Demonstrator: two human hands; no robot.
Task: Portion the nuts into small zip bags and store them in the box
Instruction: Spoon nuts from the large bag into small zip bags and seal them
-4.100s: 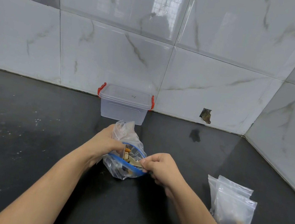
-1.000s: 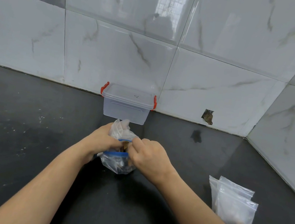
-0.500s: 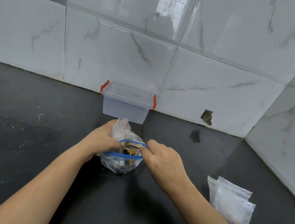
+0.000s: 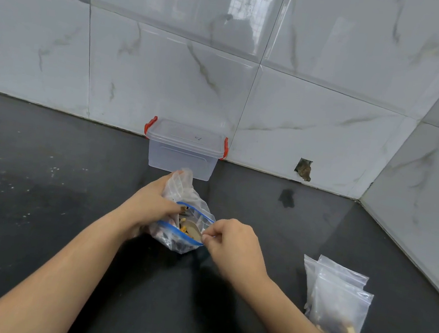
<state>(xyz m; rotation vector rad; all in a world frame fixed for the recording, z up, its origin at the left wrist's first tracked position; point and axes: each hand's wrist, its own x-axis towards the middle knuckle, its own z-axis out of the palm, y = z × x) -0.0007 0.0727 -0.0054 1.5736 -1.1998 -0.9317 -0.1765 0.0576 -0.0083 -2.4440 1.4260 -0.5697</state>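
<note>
A clear zip bag of nuts (image 4: 176,240) with a blue zip rim stands open on the black counter (image 4: 42,200). My left hand (image 4: 152,205) grips its left side together with a crumpled small clear bag (image 4: 180,186). My right hand (image 4: 231,241) pinches the right edge of the blue rim, and brown and orange nuts show through the mouth. A clear plastic box (image 4: 184,149) with red clips and its lid on stands at the wall behind the bag. Small zip bags (image 4: 337,302) lie stacked at the lower right, the top one holding nuts.
Marble-patterned wall tiles close the counter at the back and on the right, meeting in a corner (image 4: 361,195). A small broken hole (image 4: 303,169) shows low in the back tile.
My right hand, which covered the bag's mouth a second ago, has pulled back to the right rim, and the mouth now gapes wider. My left hand keeps its grip.
</note>
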